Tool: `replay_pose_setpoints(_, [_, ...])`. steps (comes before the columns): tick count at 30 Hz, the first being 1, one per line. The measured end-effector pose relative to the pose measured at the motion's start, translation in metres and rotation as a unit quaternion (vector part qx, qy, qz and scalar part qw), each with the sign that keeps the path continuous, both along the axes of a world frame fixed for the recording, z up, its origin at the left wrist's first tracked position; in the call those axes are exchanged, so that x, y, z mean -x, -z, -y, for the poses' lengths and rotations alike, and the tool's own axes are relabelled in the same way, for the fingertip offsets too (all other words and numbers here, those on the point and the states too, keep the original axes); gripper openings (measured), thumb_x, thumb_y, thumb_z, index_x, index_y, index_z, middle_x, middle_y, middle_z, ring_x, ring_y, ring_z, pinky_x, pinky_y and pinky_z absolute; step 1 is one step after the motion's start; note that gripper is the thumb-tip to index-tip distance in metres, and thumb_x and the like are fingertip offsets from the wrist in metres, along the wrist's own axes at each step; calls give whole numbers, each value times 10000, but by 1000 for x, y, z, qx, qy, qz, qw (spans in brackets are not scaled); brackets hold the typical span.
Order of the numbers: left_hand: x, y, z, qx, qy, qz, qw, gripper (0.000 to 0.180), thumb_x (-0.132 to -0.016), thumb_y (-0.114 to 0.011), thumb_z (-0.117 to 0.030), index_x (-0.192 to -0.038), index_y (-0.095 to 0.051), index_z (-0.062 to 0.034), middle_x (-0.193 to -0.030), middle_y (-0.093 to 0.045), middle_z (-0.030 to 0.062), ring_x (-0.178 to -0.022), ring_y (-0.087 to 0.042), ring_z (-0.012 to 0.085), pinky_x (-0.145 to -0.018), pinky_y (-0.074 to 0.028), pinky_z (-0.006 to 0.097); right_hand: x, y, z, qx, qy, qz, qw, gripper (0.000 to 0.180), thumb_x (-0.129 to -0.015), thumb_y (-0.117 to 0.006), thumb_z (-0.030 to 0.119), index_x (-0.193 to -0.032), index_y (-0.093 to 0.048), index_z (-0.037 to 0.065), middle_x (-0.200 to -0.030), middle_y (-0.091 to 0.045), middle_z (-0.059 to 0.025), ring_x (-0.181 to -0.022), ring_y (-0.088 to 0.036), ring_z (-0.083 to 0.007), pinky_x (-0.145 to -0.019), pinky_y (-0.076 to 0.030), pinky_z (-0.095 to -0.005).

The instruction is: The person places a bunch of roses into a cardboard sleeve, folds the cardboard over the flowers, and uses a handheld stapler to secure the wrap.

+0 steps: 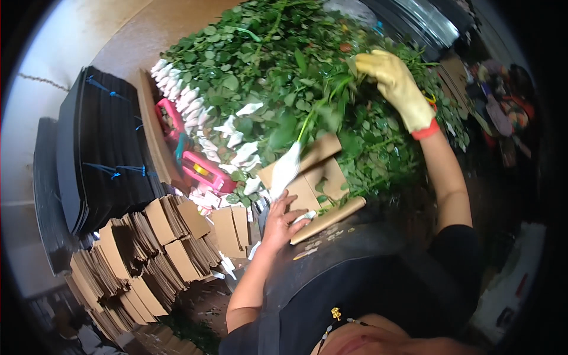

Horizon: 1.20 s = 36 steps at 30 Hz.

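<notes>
A rose with a white protective sleeve (287, 171) over its bud slants across the middle, bud end toward me. Its leafy stem, partly blurred, runs up to my right hand (387, 83), which wears a yellow rubber glove. The gloved fingers are closed around the upper stem and leaves. My left hand (281, 223) is bare, its fingers spread beside the lower tip of the sleeved bud, over a folded brown cardboard piece (305, 188). Another small white bud (305, 218) shows by my left fingers. Behind lies a large heap of leafy rose stems (266, 77).
More white-sleeved buds (177, 92) line the heap's left side. Pink tape dispensers (207, 171) stand near them. Stacks of folded cardboard (148, 254) fill the lower left, below tied black sheets (112, 148). A rolled brown edge (331, 219) lies in front of me.
</notes>
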State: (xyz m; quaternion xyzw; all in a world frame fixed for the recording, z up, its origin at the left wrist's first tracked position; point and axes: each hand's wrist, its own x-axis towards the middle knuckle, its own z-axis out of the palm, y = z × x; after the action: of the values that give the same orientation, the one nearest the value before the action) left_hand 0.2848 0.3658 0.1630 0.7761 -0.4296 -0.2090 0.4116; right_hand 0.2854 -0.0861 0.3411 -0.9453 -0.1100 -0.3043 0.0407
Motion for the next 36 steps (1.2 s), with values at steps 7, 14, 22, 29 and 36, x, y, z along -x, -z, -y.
replay_pose_setpoints(7, [-1, 5, -2, -16, 10, 49, 999, 422, -794, -897, -343, -1158, -812, -148, -1428, -610, 153, -1451, -480, 401, -1248, -284, 608, 56, -45, -51, 37, -44, -24, 998, 462, -861, -580, -109, -1262, -655, 109, -1144, -766, -96, -972, -723, -262, -904, -570, -417])
replay_pose_setpoints(14, [8, 23, -5, 45, -85, -36, 995, 1220, -766, -941, -330, -1658, -145, -89, -1382, -685, 187, -1388, -566, 381, -1267, -241, 587, 126, 54, -60, 10, 48, -288, 957, 238, -775, -635, 67, -920, -801, 157, -735, -687, -106, -691, -683, -337, -599, -514, -463])
replay_pose_setpoints(22, [6, -1, -1, -27, -42, 15, 999, 548, -776, -910, -358, -1260, -770, -143, -1349, -726, 96, -1458, -509, 342, -1271, -225, 601, 121, 55, -54, 9, 148, -391, 908, 191, -948, -624, 101, -1049, -785, 113, -955, -763, -114, -909, -730, -316, -814, -574, -444])
replay_pose_setpoints(29, [-6, -13, 8, -55, -7, 40, 998, 377, -868, -840, -290, -1208, -796, -131, -1285, -755, 89, -1417, -542, 357, -1247, -272, 582, -9, 127, -40, -61, 251, -328, 909, 212, -963, -666, 111, -1155, -756, 97, -1079, -752, -157, -931, -715, -344, -841, -592, -412])
replay_pose_setpoints(36, [2, 4, 10, 35, -50, 24, 998, 231, -887, -795, -132, -1107, -765, -69, -1104, -725, 111, -1023, -671, 346, -872, -550, 419, 52, 25, -105, -232, 68, -38, 970, 301, -883, -627, -98, -1104, -749, 66, -1188, -756, -87, -923, -672, -253, -876, -547, -378])
